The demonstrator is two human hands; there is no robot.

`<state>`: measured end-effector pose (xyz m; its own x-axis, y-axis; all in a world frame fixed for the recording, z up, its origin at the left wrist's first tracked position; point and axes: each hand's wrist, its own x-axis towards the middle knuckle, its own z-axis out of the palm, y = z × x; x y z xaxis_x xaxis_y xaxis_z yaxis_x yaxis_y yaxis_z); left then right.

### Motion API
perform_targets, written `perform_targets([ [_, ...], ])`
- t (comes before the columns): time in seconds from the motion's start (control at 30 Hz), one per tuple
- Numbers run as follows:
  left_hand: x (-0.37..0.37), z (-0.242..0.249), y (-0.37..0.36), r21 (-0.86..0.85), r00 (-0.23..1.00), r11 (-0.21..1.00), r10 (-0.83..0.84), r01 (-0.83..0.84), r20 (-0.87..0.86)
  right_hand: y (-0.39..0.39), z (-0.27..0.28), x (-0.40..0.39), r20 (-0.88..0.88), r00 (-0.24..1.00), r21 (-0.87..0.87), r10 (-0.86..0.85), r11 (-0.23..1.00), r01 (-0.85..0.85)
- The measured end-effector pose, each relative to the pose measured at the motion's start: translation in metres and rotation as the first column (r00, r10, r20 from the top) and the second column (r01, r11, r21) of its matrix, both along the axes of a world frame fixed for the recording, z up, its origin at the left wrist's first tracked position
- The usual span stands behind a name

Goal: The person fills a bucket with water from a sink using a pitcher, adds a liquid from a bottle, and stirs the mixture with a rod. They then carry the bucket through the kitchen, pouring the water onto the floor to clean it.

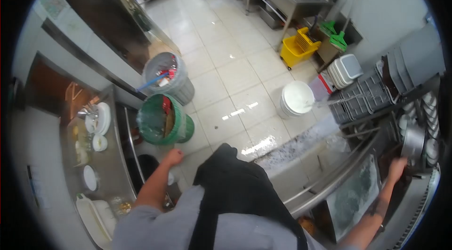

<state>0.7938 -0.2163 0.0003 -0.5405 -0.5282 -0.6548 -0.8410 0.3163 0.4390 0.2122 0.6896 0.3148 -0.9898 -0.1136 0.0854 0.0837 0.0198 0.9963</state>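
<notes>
My left hand [174, 156] hangs just below the green trash bin [176, 120], its fingers curled in, with nothing seen in them. On the far right, my right hand [398, 167] has its fingers closed at the lower edge of a metal pot [414, 142]. Racks with stacked white bowls [431, 113] stand beside the pot. Under my right forearm lies a sink [356, 198] with greenish, cloudy water.
A grey bin [181, 85] stands behind the green one. White buckets [297, 98] and a yellow mop bucket [299, 48] are on the tiled floor. The left counter [113, 165] holds plates and trays. Grey dish racks [362, 95] stand at right.
</notes>
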Motion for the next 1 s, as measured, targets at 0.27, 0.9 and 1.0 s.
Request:
perform_targets([
  [0.27, 0.014, 0.045, 0.037, 0.053, 0.949, 0.990, -0.138, 0.128, 0.284, 0.199, -0.255, 0.198, 0.161, 0.966, -0.963, -0.202, 0.184, 0.199],
  [0.9, -0.086, 0.052, -0.018, -0.063, 0.890, 0.891, -0.452, 0.449, -0.060, -0.019, -0.126, 0.157, 0.308, 0.944, 0.490, -0.115, -0.832, -0.262],
  [1.0, -0.047, 0.000, -0.034, 0.017, 0.943, 0.944, -0.327, 0.328, -0.063, -0.051, -0.061, 0.125, 0.347, 0.937, 0.542, -0.039, -0.807, -0.235],
])
